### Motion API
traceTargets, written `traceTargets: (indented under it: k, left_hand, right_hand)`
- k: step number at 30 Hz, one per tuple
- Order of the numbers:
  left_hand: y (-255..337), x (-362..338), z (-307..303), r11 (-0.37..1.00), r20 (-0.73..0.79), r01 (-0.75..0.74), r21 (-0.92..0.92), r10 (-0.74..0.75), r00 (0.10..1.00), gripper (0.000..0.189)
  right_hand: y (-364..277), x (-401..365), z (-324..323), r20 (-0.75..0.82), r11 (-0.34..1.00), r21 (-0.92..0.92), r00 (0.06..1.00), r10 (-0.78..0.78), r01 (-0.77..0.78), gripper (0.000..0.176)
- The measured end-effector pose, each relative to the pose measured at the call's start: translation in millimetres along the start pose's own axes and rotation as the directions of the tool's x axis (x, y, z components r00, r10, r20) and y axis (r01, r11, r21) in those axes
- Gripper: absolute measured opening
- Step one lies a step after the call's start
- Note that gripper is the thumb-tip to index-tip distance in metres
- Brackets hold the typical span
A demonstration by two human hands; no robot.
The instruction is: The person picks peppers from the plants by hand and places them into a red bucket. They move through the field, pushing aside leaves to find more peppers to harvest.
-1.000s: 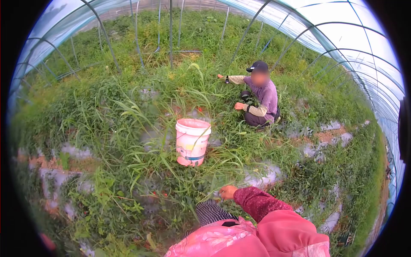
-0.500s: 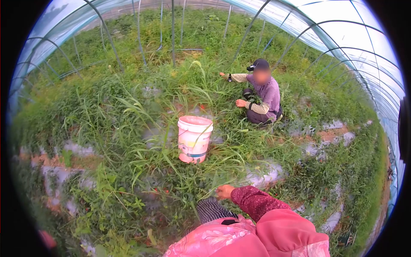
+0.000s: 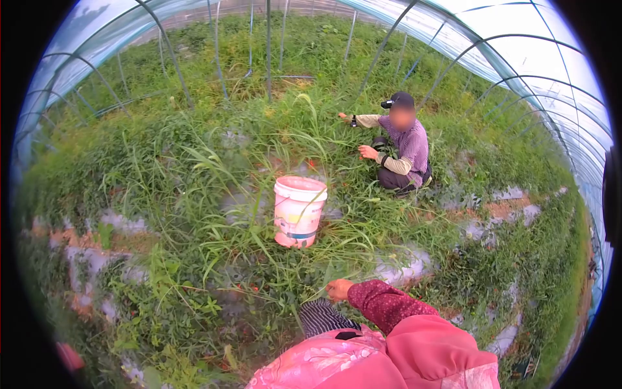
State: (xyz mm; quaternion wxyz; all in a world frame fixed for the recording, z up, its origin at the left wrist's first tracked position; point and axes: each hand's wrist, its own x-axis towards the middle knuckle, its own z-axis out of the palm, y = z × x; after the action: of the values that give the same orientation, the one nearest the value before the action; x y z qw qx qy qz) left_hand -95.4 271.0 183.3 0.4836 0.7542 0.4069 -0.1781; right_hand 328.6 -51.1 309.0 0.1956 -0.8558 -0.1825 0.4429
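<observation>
My right hand [image 3: 338,290], in a maroon dotted sleeve, reaches down into the green plants in front of my striped knee [image 3: 324,318]. Its fingers are curled together among thin green stems; what they hold, if anything, is too small to make out. Just beyond stands a white and pink bucket [image 3: 300,214], upright in the tall grass, with its handle hanging against the side. Small red fruits [image 3: 254,288] show low among the leaves left of the hand. My left hand does not appear in view.
A co-worker [image 3: 405,146] in a striped shirt squats beyond the bucket to the right, both hands in the plants. Pale plastic sheeting [image 3: 405,267] shows between rows. Metal hoops [image 3: 269,52] and clear film arch overhead. A pink object [image 3: 69,356] lies at lower left.
The view has shifted slightly, so the bucket and co-worker appear a little farther right. My right hand stays in nearly the same place with fingers still curled.
</observation>
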Motion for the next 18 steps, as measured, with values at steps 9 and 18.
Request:
traceTargets:
  k: [9,18]
  left_hand:
    - [-4.6,11.1,-4.7,0.999,-0.007,-0.035,0.018,0.036,0.999,0.043]
    - [-7.1,15.5,-2.7,0.998,-0.008,-0.061,0.022,0.061,0.998,0.041]
  right_hand:
    - [-17.4,-4.5,-3.4,0.022,1.000,0.017,1.000,0.019,-0.019,0.039]
    - [-14.3,3.9,3.8,0.020,0.999,-0.037,1.000,-0.015,0.016,0.040]
